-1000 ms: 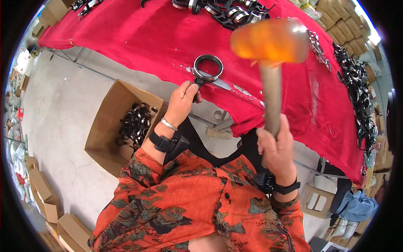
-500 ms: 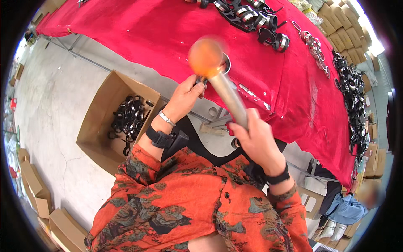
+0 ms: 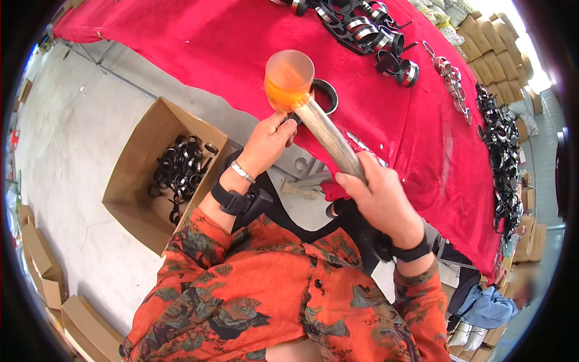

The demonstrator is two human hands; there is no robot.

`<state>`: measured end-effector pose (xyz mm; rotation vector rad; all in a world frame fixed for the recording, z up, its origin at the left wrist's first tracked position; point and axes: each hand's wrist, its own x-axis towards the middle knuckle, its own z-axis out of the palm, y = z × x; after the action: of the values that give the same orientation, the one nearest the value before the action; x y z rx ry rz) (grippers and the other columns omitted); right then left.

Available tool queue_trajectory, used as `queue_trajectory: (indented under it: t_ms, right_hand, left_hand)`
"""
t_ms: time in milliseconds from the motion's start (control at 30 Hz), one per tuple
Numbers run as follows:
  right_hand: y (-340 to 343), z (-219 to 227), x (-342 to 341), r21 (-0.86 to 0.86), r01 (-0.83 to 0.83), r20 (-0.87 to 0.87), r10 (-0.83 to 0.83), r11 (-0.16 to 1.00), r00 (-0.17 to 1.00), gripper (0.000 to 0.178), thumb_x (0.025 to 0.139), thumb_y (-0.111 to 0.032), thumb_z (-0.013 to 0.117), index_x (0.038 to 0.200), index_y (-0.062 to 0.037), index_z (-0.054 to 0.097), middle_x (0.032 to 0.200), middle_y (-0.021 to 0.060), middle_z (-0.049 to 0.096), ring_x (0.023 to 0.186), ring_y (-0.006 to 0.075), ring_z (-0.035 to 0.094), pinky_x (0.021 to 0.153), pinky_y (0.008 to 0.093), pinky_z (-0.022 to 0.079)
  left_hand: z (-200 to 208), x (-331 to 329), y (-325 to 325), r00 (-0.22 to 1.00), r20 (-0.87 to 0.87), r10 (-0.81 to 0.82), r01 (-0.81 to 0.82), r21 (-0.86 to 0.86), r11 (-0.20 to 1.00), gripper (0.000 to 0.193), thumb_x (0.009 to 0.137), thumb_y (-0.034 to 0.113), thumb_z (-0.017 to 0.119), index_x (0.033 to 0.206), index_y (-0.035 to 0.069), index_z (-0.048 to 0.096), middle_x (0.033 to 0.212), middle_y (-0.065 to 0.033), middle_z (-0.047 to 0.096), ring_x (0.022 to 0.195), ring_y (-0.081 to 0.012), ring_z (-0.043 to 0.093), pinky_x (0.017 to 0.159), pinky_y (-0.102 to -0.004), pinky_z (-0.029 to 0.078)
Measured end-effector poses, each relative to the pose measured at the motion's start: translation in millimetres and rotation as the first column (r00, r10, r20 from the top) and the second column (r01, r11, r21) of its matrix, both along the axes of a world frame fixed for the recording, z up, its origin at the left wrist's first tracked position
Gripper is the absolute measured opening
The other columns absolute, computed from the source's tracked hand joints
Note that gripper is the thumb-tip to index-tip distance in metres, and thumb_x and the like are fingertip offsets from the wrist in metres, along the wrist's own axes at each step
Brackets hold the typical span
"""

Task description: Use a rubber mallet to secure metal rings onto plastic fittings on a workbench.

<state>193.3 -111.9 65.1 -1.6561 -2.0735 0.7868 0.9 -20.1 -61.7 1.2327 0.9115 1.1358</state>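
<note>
Your left hand (image 3: pixel 271 140) has its fingers wrapped around the short dark handle of the ring piece (image 3: pixel 333 92), thumb along the top; the fingertips curl underneath, out of view. The ring piece is at the near edge of the red-draped counter (image 3: pixel 211 57), and only part of its rim shows, because the mallet (image 3: pixel 329 137) crosses in front. Its translucent orange head hides the join of ring and handle, and you cannot tell from this angle whether it touches the metal.

Your right hand (image 3: pixel 389 196), nearer you and to the right of the ring piece, holds the mallet's shaft, fingers closed around it; most of them are hidden behind the shaft and palm.

Left of the ring piece and lower, the cardboard box (image 3: pixel 128 175) holds a jumble of dark parts (image 3: pixel 181 169), too tangled to count. Beyond the ring piece to the right lie more black-and-silver clamps (image 3: pixel 368 33), cut off at the top edge, then a string of silver rings (image 3: pixel 453 87). Farthest right of it, a dark heap (image 3: pixel 505 145) blurs together near the bent rim.
</note>
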Motion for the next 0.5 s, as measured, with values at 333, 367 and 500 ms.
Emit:
queue_trajectory:
  t_ms: [333, 367, 500]
  right_hand:
    - [34, -49, 37, 0.451, -0.103, 0.292, -0.038, 0.887, 0.956, 0.031, 0.091, -0.027, 0.061, 0.086, 0.0000, 0.046, 0.064, 0.0152, 0.050, 0.057, 0.0163, 0.054, 0.051, 0.0327, 0.043]
    - [48, -29, 23, 0.042, 0.209, -0.100, -0.204, 0.977, 0.974, 0.036, 0.093, -0.032, 0.059, 0.083, -0.0002, 0.045, 0.062, 0.0126, 0.050, 0.054, 0.0158, 0.055, 0.048, 0.0333, 0.043]
    - [47, 24, 25, -0.305, 0.317, -0.156, -0.376, 0.898, 0.913, 0.031, 0.092, -0.031, 0.058, 0.088, -0.0010, 0.052, 0.062, 0.0021, 0.049, 0.048, 0.0091, 0.048, 0.043, 0.0263, 0.038]
  left_hand:
    - [-1, 1, -3, 0.988, -0.152, -0.020, 0.032, 0.082, 0.996, 0.026, 0.094, 0.024, 0.049, 0.079, 0.003, 0.050, 0.066, -0.0028, 0.052, 0.062, -0.0114, 0.050, 0.060, -0.0283, 0.042]
    - [-5, -2, -3, 0.992, -0.125, -0.014, 0.022, 0.057, 0.998, 0.026, 0.095, 0.024, 0.049, 0.079, 0.003, 0.051, 0.066, -0.0025, 0.052, 0.063, -0.0112, 0.050, 0.060, -0.0281, 0.042]
    - [-7, -9, -1, 0.993, -0.098, -0.069, 0.069, 0.001, 0.998, 0.024, 0.098, 0.022, 0.047, 0.083, 0.004, 0.052, 0.074, -0.0004, 0.053, 0.070, -0.0099, 0.051, 0.068, -0.0263, 0.043]
